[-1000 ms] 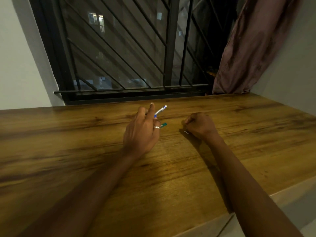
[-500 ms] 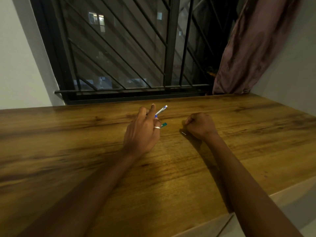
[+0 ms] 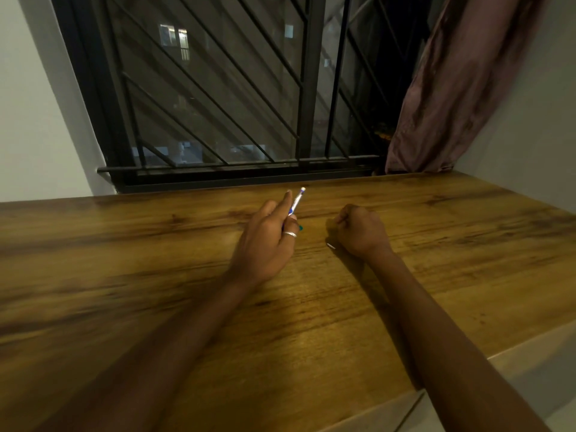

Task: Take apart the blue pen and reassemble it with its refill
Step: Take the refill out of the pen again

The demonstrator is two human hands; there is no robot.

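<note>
Head view: left hand fingers pinch blue pen, tip raised.
Right hand: just right of left hand, curled; grip on white sliver unclear.
Advice: keep blue pen steady, feed refill straight.

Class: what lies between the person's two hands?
Head view: bare wooden desk, save a small teal piece by the left hand and a thin pale tip poking from the right hand.

Single head cam, looking fwd/down across wooden table toward barred window.
</note>
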